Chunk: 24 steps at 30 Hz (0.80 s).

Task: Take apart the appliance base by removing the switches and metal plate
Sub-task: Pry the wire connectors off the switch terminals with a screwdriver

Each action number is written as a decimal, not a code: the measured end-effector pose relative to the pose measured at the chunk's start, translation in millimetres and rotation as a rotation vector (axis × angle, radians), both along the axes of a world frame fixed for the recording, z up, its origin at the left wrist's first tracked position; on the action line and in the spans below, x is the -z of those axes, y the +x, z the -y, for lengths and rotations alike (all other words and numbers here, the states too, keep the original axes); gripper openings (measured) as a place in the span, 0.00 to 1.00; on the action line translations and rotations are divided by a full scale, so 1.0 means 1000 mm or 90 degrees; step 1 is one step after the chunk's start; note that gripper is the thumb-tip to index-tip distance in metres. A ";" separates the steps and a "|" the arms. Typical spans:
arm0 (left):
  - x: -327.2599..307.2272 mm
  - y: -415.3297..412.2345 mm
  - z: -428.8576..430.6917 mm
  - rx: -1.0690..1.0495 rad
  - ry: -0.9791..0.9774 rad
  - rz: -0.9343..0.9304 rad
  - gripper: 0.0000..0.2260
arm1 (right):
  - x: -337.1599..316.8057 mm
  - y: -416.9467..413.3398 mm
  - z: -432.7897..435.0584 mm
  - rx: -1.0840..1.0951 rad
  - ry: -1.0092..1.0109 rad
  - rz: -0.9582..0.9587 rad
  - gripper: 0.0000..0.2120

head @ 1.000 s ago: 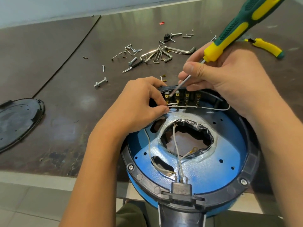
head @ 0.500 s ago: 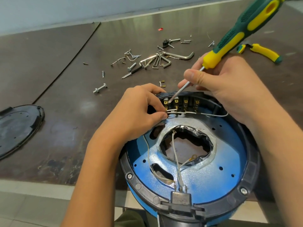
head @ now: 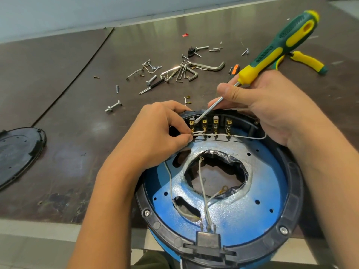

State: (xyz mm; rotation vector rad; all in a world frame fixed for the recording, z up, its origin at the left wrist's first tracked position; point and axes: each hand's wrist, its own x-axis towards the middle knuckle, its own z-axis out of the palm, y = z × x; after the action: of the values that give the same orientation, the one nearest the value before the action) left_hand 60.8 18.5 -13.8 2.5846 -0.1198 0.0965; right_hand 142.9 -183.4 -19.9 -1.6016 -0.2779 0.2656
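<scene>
The round appliance base lies upside down at the table's near edge, a black ring around a blue metal plate with a ragged central hole. A row of switches with brass terminals sits at its far rim, joined by a white wire. My left hand pinches the wire at the leftmost switch. My right hand grips a green and yellow screwdriver, whose tip touches the leftmost switch's terminal.
Loose screws, bolts and hex keys lie scattered on the dark table beyond the base. Yellow-handled pliers rest at the far right. A black round cover sits at the left edge. Thin wires run to a black connector at the base's near rim.
The screwdriver handle has tilted lower and to the right while its tip stays on the leftmost switch. My left hand keeps pinching the wire.
</scene>
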 end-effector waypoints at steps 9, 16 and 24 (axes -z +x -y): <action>0.000 0.000 0.002 0.005 -0.007 -0.002 0.07 | 0.001 0.001 -0.001 0.030 -0.025 -0.011 0.08; -0.002 -0.002 0.003 0.009 -0.016 -0.017 0.08 | 0.004 0.001 -0.002 0.017 -0.045 0.019 0.15; -0.002 -0.001 0.003 0.001 -0.009 -0.022 0.08 | 0.000 -0.002 0.002 -0.003 0.063 0.013 0.06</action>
State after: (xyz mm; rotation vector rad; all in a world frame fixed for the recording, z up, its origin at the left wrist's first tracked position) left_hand 60.2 15.5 -11.5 2.5701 -0.1070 0.0515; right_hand 140.6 -185.5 -20.4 -1.5062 -0.3057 0.2351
